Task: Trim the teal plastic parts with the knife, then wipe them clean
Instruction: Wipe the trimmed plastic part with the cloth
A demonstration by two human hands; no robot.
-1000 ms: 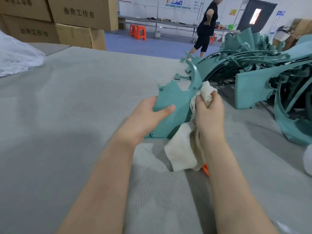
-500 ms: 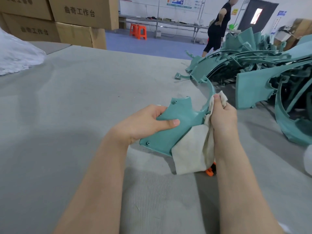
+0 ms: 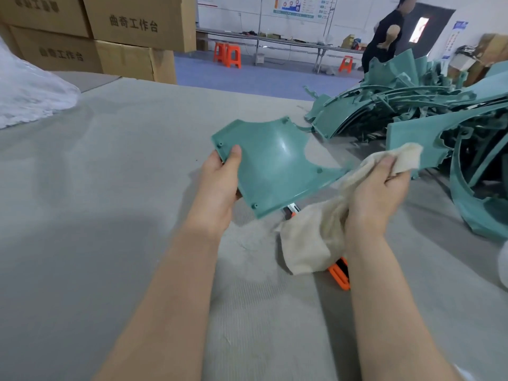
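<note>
My left hand [image 3: 221, 185] grips a flat teal plastic part [image 3: 270, 163] by its left edge, thumb on top, and holds it face up above the grey table. My right hand [image 3: 376, 193] holds a cream cloth [image 3: 313, 240] just right of the part, apart from its surface; one end of the cloth sticks out past my thumb and the rest hangs down to the table. An orange knife [image 3: 339, 273] lies on the table, mostly hidden under the cloth and the part.
A big heap of teal parts [image 3: 428, 125] fills the table's right side. A white plastic bag [image 3: 30, 92] sits at the far left, stacked cardboard boxes [image 3: 110, 37] behind it. A person [image 3: 384, 39] stands beyond the table [image 3: 110, 188] near orange stools.
The left hand has turned the teal part from tilted on edge to lying nearly flat, face up. The right hand with the cloth has come off the part and moved right.
</note>
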